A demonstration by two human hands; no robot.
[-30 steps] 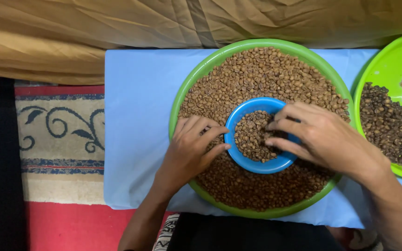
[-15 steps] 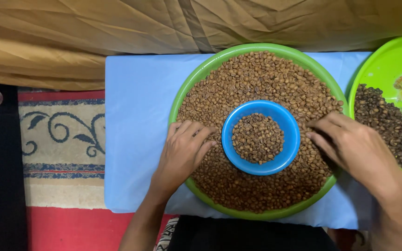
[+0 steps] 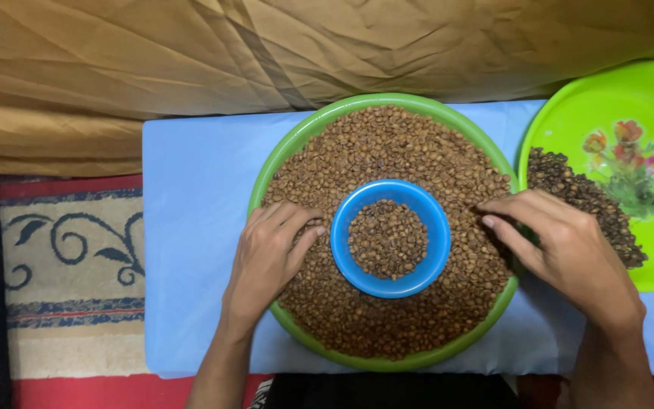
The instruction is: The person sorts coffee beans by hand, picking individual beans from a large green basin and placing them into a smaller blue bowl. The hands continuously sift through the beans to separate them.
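A large green tray (image 3: pixel 297 140) full of brown beans (image 3: pixel 387 148) lies on a light blue cloth (image 3: pixel 191 227). A small blue bowl (image 3: pixel 433 220) with some beans in it sits in the tray's middle. My left hand (image 3: pixel 270 254) rests palm down on the beans just left of the bowl, fingers curled into them. My right hand (image 3: pixel 558 242) lies over the tray's right rim, fingers bent and touching the beans there. Whether either hand pinches any beans is hidden.
A second green plate (image 3: pixel 615 98) with a flower print holds a pile of darker beans (image 3: pixel 584 201) at the right. Tan fabric (image 3: pixel 191 68) covers the back. A patterned rug (image 3: pixel 62 257) lies to the left.
My right hand has left the blue bowl and moved right to the tray's right rim. My left hand has stayed beside the bowl on the beans.
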